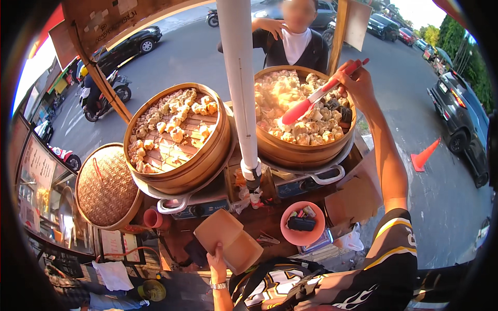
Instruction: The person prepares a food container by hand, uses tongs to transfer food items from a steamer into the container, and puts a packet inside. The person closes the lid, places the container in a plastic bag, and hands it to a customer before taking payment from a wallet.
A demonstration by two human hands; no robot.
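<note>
My left hand (217, 265) grips an unfolded brown paper food box (228, 241), its two halves spread, low in front of me. In my right hand (356, 84) is a pair of red-tipped tongs (302, 110), slanting down to the left. Their tips rest at or just above the dumplings (314, 127) that fill the right bamboo steamer (298, 152); whether they pinch one is unclear. Darker pieces lie at that steamer's right side. The left bamboo steamer (205, 165) holds fewer dumplings, with bare slats showing in its middle and front.
A white pole (238, 78) stands between the steamers. Below are a pink bowl (290, 236) with small items and brown cardboard (350, 202). A woven lid (106, 186) and a pink cup (153, 218) are at left. Across the cart stands a person (295, 44), with street traffic behind.
</note>
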